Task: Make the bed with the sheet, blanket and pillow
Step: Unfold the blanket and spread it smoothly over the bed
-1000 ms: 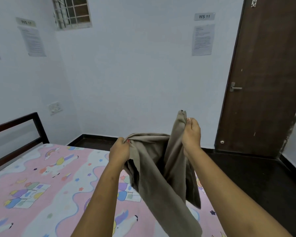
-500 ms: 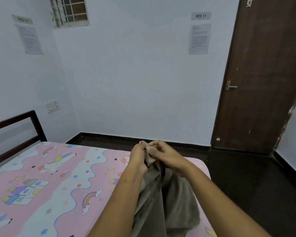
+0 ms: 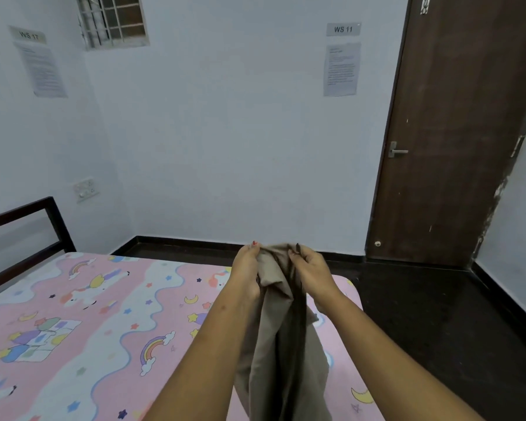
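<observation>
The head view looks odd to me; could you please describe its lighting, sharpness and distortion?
Head view, distortion: wide-angle bending bows the brown wooden door. Head view, lighting: soft, even, bluish; no glare or hard shadows. Head view, sharpness: the grey-beige cloth, left hand and right hand are fairly crisp; small print on the white wall notice is unreadable.

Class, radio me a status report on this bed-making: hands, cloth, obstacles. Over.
Left hand and right hand both gripping top of tan cloth. Cloth bunched, hanging above the patterned sheet. Nothing seen in the way.
</observation>
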Demonstrator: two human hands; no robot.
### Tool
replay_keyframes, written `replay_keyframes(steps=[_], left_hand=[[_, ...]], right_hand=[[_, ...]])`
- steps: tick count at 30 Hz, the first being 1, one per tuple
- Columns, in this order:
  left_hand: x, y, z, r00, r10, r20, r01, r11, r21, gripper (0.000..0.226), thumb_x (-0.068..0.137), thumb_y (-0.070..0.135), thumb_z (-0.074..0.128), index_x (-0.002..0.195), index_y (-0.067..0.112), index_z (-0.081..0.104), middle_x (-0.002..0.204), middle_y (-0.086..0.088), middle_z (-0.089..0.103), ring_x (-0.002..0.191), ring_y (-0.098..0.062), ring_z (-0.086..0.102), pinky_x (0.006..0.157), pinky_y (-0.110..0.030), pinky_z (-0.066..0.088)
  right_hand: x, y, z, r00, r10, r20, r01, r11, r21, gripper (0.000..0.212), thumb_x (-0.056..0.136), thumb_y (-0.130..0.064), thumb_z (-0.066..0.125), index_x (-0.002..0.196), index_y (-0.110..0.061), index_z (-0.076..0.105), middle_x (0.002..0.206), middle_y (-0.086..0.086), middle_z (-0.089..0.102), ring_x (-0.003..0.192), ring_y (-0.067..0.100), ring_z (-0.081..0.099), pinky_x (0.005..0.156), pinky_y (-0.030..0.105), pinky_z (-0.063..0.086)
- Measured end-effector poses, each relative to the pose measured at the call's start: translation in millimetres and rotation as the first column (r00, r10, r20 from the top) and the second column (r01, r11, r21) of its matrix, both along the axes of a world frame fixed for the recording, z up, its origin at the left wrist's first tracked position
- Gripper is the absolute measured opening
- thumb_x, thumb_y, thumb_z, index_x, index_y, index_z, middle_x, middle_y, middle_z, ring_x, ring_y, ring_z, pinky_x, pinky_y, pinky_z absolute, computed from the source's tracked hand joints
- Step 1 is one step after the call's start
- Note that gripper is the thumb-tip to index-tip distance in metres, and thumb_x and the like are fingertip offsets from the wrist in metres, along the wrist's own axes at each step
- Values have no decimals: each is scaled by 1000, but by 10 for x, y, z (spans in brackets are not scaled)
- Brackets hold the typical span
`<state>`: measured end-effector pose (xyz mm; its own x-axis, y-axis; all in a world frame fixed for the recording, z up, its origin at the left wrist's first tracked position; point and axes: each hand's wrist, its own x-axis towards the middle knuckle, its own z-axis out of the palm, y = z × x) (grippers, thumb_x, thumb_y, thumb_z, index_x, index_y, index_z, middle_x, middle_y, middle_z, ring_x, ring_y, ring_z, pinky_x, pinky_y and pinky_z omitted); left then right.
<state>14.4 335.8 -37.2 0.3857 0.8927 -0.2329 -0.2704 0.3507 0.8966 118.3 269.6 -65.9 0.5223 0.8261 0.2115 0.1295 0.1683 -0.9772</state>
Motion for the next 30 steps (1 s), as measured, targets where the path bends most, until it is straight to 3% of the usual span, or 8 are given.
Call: replay_keyframes(steps=[6, 8, 11, 14, 18, 22, 26, 30], left_hand=[[-102, 76, 105, 889, 81, -450, 130, 899, 419, 29, 86, 17, 64, 110, 26, 49, 107, -1, 52, 97, -18, 52, 85, -33, 46], [-74, 70, 282, 802, 21, -597, 400, 723, 563, 72, 77, 17, 74, 135, 30, 34, 120, 6, 40, 115, -13, 41, 100, -32, 39], [42, -43, 516, 689, -42, -723, 656, 460, 598, 77, 73, 5, 71, 138, 28, 37, 121, 1, 52, 113, -16, 51, 92, -23, 43], [68, -38, 554, 724, 58, -688, 602, 435, 670, 51, 73, 6, 64, 119, 24, 51, 101, 1, 62, 91, -17, 57, 71, -16, 45], [97, -27, 595, 671, 253, -697, 603, 361, 711, 33, 74, 31, 55, 105, 22, 56, 96, 1, 65, 92, -23, 59, 78, -37, 49], [175, -105, 588, 639, 427, -640, 565, 304, 767, 26, 85, 19, 50, 108, 24, 59, 103, -2, 66, 96, -26, 58, 74, -32, 45], [159, -76, 648, 694, 525, -493, 401, 288, 870, 16, 92, 26, 50, 94, 23, 65, 96, -4, 68, 92, -29, 59, 69, -31, 41], [182, -71, 797, 808, 454, -375, 283, 260, 923, 30, 92, 20, 51, 63, 24, 47, 60, 8, 49, 66, -18, 48, 54, -27, 32]], right_hand=[[194, -8, 354, 949, -63, 310, 61, 998, 15, 28, 98, -10, 44, 74, -21, 53, 75, -9, 56, 73, 3, 51, 70, 19, 39], [172, 17, 422, 917, -25, 397, 29, 1000, -5, 26, 96, -6, 44, 74, -16, 55, 72, -8, 55, 68, 2, 48, 66, 18, 37], [137, 60, 492, 902, 9, 432, -11, 1000, 2, 30, 94, 0, 39, 103, -13, 65, 94, -6, 63, 85, 3, 57, 76, 11, 42], [175, 18, 595, 909, 42, 415, -63, 997, 37, 34, 95, -1, 40, 108, -19, 65, 98, -8, 65, 91, 2, 58, 82, 10, 42], [261, -35, 654, 877, 14, 480, -59, 995, 79, 21, 96, -6, 47, 95, -16, 64, 85, -9, 63, 82, 5, 57, 78, 17, 43], [310, -120, 551, 837, -63, 544, 10, 995, 100, 12, 95, -17, 54, 105, -15, 61, 87, -3, 64, 83, 8, 59, 77, 19, 44], [421, -260, 171, 846, -36, 532, 89, 993, -76, 25, 91, -21, 62, 116, -21, 59, 94, -12, 63, 84, 4, 58, 69, 10, 40], [478, -354, -289, 820, 28, 572, 211, 913, -348, 20, 81, -11, 59, 85, -30, 63, 81, -11, 62, 81, 13, 57, 60, 11, 40]])
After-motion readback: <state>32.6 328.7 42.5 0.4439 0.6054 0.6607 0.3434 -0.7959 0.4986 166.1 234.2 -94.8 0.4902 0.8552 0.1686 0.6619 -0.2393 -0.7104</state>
